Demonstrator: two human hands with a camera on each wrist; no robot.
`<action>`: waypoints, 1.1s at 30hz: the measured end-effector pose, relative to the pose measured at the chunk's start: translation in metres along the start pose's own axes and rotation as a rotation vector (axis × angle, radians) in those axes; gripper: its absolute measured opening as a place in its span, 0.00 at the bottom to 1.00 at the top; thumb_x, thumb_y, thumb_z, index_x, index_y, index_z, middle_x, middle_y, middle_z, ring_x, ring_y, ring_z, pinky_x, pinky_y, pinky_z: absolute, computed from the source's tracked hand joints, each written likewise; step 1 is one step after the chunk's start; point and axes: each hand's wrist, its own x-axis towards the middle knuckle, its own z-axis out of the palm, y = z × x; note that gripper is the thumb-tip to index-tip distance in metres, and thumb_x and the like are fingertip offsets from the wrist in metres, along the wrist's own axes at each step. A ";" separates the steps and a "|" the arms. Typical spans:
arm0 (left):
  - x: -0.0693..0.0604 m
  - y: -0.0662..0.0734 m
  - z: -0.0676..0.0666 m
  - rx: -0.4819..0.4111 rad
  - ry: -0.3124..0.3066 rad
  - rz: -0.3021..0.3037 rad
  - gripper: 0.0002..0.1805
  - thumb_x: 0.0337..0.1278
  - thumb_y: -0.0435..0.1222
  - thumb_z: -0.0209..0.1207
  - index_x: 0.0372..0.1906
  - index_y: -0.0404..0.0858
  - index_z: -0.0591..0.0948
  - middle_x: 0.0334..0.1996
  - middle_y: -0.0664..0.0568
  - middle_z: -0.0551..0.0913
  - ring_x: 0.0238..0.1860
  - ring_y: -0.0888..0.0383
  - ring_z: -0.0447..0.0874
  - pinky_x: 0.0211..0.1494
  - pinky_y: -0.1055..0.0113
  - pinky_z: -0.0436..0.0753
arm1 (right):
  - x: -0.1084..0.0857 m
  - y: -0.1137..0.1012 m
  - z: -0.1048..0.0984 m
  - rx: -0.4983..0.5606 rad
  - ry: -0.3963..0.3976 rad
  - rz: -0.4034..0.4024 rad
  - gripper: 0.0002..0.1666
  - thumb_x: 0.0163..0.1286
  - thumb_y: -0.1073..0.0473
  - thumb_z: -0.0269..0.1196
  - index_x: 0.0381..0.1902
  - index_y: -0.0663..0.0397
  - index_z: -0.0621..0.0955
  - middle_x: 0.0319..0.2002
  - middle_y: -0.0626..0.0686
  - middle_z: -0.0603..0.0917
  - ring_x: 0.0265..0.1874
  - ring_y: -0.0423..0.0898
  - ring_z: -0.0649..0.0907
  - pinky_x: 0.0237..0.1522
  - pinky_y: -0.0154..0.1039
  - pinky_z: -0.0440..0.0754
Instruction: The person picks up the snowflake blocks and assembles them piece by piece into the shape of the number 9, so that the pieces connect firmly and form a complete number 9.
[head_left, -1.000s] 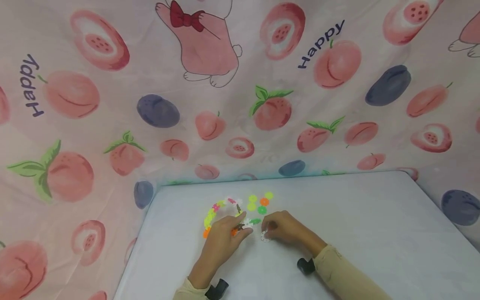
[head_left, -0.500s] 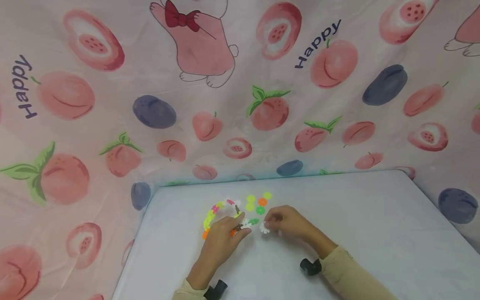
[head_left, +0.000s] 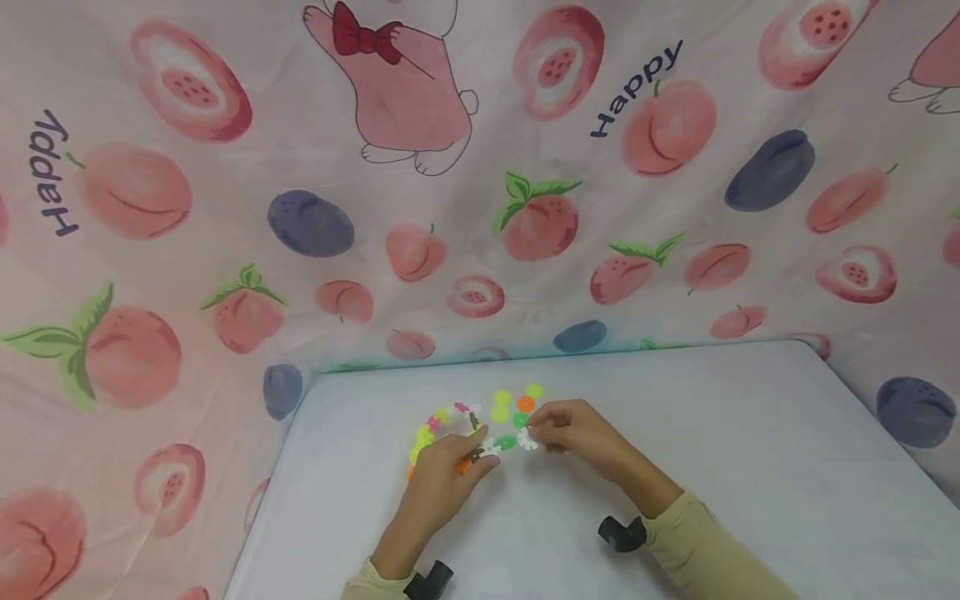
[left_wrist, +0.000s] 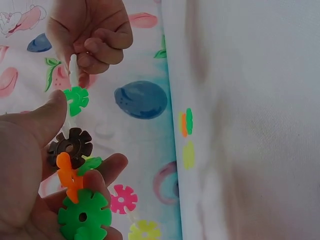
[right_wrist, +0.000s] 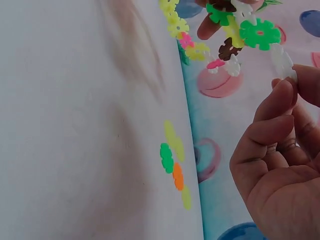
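Observation:
My left hand point(head_left: 444, 475) holds a curved chain of interlocking snowflake discs point(head_left: 424, 436) in yellow, pink, white, orange, brown and green. Part of the chain lies hidden behind that hand. A green disc point(right_wrist: 270, 36) forms the chain's near end, jutting out past my left fingertips. Between thumb and fingers, my right hand point(head_left: 577, 437) pinches a loose white snowflake disc point(right_wrist: 283, 61). In the right wrist view the white disc stands edge-on at the green one; whether their slots are joined I cannot tell.
Beyond the hands, several loose discs lie on the white table point(head_left: 675, 467): yellow ones point(head_left: 501, 413), an orange one point(head_left: 525, 404) and a green one point(head_left: 521, 420). A fruit-print cloth point(head_left: 450, 208) hangs behind the table.
My right hand has lifted the white disc and carried it away from me, up beside the chain's green end disc. The left hand has stayed nearly in place with the chain.

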 end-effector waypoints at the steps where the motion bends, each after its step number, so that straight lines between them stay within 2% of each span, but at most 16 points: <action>1: 0.000 0.000 0.000 0.002 0.002 0.004 0.27 0.61 0.51 0.67 0.62 0.46 0.83 0.38 0.56 0.90 0.40 0.65 0.83 0.46 0.66 0.84 | -0.001 -0.001 0.000 0.007 0.003 -0.003 0.10 0.70 0.56 0.66 0.44 0.56 0.86 0.36 0.51 0.84 0.34 0.49 0.80 0.42 0.46 0.82; 7: 0.000 0.001 0.000 0.024 0.001 0.003 0.28 0.59 0.52 0.68 0.63 0.48 0.83 0.36 0.58 0.88 0.39 0.66 0.81 0.45 0.68 0.83 | -0.003 -0.008 0.002 0.016 0.016 0.001 0.11 0.70 0.54 0.67 0.43 0.56 0.86 0.32 0.51 0.82 0.33 0.49 0.79 0.41 0.44 0.80; 13: -0.001 0.001 0.000 0.030 0.001 0.014 0.29 0.58 0.52 0.70 0.63 0.48 0.83 0.36 0.58 0.88 0.39 0.67 0.81 0.44 0.69 0.83 | -0.005 -0.010 0.001 0.014 -0.011 -0.006 0.12 0.70 0.56 0.66 0.45 0.58 0.85 0.35 0.52 0.83 0.34 0.49 0.79 0.42 0.45 0.81; 18: -0.001 0.002 -0.002 0.029 -0.011 0.005 0.30 0.56 0.52 0.70 0.64 0.50 0.82 0.40 0.61 0.88 0.41 0.68 0.82 0.46 0.70 0.83 | -0.005 -0.010 0.003 0.019 -0.003 0.007 0.10 0.70 0.57 0.65 0.44 0.57 0.86 0.36 0.52 0.84 0.34 0.49 0.80 0.43 0.45 0.81; 27: -0.001 0.004 -0.002 0.043 -0.002 0.038 0.30 0.56 0.53 0.70 0.64 0.51 0.82 0.42 0.59 0.88 0.44 0.66 0.84 0.48 0.67 0.84 | -0.004 -0.006 0.003 0.016 -0.023 -0.009 0.10 0.69 0.56 0.68 0.42 0.57 0.86 0.32 0.51 0.83 0.33 0.48 0.81 0.42 0.47 0.83; 33: -0.001 0.005 0.000 0.108 0.033 0.077 0.27 0.53 0.49 0.73 0.61 0.53 0.85 0.38 0.58 0.86 0.38 0.64 0.79 0.42 0.69 0.82 | -0.004 -0.003 0.004 -0.006 -0.045 -0.038 0.09 0.68 0.56 0.69 0.40 0.55 0.86 0.31 0.51 0.83 0.33 0.49 0.81 0.41 0.48 0.83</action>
